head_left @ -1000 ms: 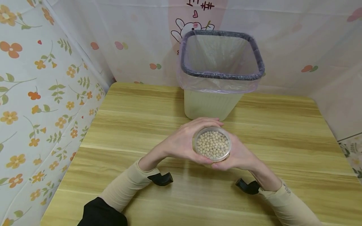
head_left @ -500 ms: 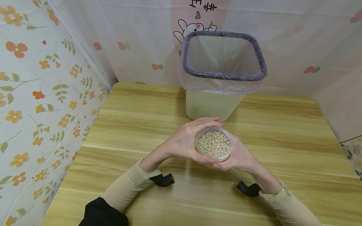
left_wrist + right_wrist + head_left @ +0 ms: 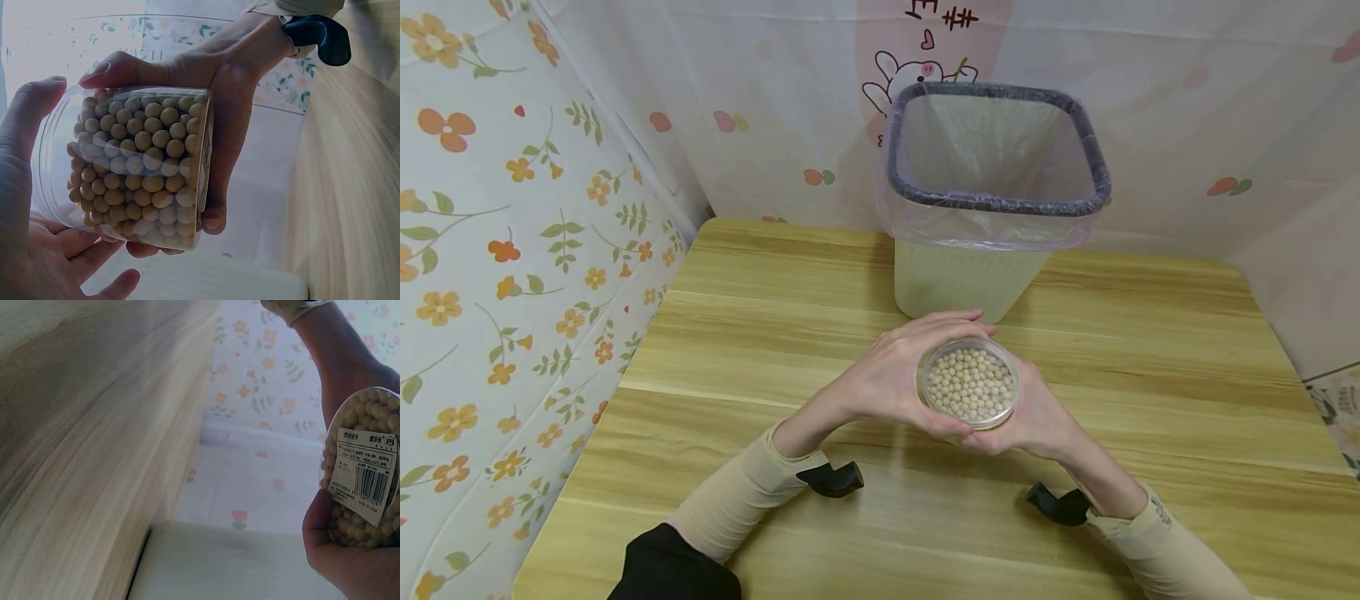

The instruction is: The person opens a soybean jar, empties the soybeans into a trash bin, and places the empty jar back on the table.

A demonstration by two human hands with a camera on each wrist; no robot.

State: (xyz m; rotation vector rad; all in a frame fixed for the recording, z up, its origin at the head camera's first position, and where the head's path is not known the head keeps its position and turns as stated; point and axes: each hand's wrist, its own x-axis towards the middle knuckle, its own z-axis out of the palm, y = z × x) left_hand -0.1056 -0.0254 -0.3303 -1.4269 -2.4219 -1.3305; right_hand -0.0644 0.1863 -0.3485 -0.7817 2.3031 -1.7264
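Observation:
A clear round jar (image 3: 970, 383) of small beige balls is held over the table, its top facing the head camera. My left hand (image 3: 887, 375) curves round its upper left side. My right hand (image 3: 1045, 412) grips the jar from the right, lower down. In the left wrist view, the jar (image 3: 140, 162) lies across the picture, with the right hand's thumb and fingers at its base and the left hand by its clear rim. A white barcode label (image 3: 362, 475) covers part of the base in the right wrist view. Whether a lid sits on top, I cannot tell.
Behind the hands, a pale bin (image 3: 962, 279) with a dark rim and a thin purplish liner stands on the wood-grain table (image 3: 760, 333). Patterned curtains (image 3: 737, 108) hang behind and at the left. A black curved piece (image 3: 831, 479) sticks out at each wrist.
The whole head view has shifted slightly to the right in the picture. Both hands keep the same hold on the jar, above the same spot.

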